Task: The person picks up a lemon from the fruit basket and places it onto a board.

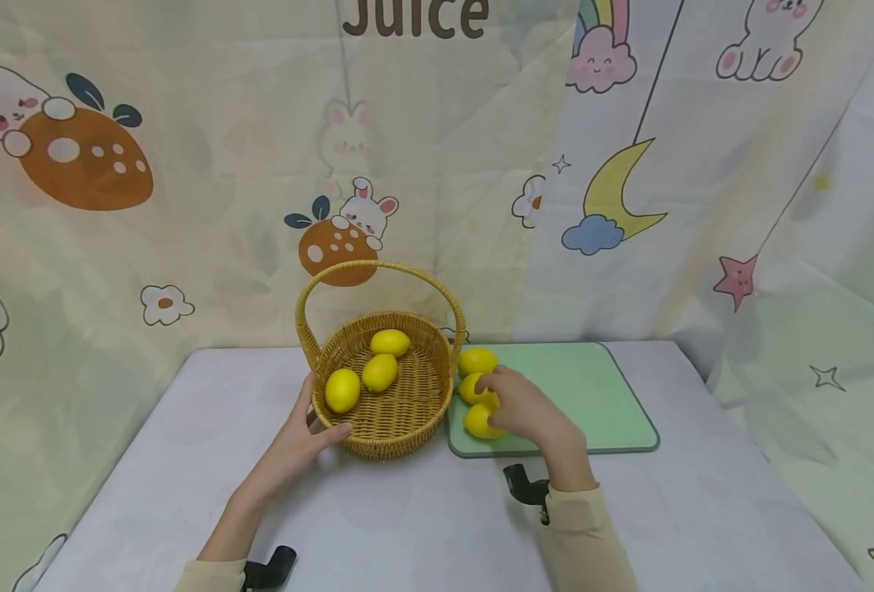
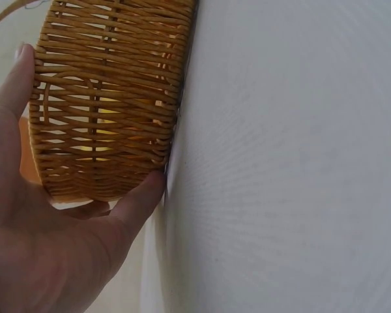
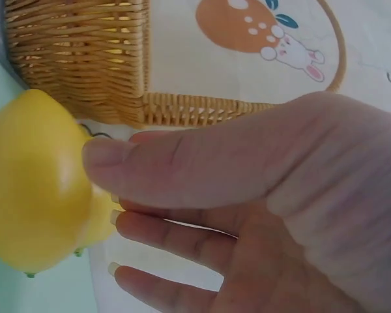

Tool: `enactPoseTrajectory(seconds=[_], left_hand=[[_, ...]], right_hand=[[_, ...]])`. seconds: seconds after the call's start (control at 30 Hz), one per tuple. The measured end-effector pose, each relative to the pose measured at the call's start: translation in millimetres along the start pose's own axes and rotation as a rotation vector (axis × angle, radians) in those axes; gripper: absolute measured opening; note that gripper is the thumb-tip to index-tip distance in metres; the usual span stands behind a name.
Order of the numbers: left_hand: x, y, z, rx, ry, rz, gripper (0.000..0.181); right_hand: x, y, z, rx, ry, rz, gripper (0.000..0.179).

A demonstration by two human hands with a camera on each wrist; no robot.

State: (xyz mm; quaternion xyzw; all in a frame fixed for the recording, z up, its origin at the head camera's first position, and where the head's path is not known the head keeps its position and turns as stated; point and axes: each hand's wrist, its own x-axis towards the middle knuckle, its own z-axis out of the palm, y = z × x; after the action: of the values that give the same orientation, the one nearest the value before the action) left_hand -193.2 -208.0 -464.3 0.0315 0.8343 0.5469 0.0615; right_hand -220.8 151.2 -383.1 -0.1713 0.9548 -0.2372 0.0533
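My left hand (image 1: 296,444) grips the side of a round wicker basket (image 1: 400,421) with a tall arched handle. In the left wrist view its thumb and fingers (image 2: 138,203) spread around the woven wall (image 2: 111,85). Inside lie three yellow lemons (image 1: 380,372), toward the left and back. Right of the basket, three more lemons (image 1: 481,423) line the left edge of a green cutting board (image 1: 577,403). Over them reaches my right hand (image 1: 531,407), fingers loosely extended. In the right wrist view the thumb tip overlaps the edge of the nearest lemon (image 3: 36,182).
Basket and board stand on a table with a white cloth (image 1: 407,526). Close behind hangs a printed curtain (image 1: 244,205) with cartoon rabbits and a moon. The basket handle (image 1: 377,265) rises in front of it. Each wrist carries a black camera mount (image 1: 527,487).
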Motion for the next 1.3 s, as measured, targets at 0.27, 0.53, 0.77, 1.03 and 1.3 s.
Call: enactPoseTrajectory(seconds=[0.27, 0.53, 0.77, 1.03, 1.3], left_hand=[[-1.4, 1.7, -0.6, 0.004, -0.004, -0.007, 0.111], [1.5, 5.3, -0.6, 0.009, -0.001, 0.005, 0.112], [1.0, 3.6, -0.5, 0.009, 0.002, 0.006, 0.112], [-2.0, 3.7, -0.8, 0.001, -0.004, 0.001, 0.109], [-0.9, -0.7, 0.5, 0.001, 0.008, 0.01, 0.107]], right_hand=[[0.9, -17.5, 0.7, 0.102, -0.014, -0.124, 0.036], [7.3, -39.1, 8.3, 0.179, -0.003, -0.245, 0.042], [24.8, -49.1, 30.0, 0.184, 0.002, -0.295, 0.04], [37.1, -62.6, 51.7, 0.144, -0.041, -0.275, 0.047], [52.4, -75.2, 57.4, 0.058, -0.115, -0.258, 0.053]])
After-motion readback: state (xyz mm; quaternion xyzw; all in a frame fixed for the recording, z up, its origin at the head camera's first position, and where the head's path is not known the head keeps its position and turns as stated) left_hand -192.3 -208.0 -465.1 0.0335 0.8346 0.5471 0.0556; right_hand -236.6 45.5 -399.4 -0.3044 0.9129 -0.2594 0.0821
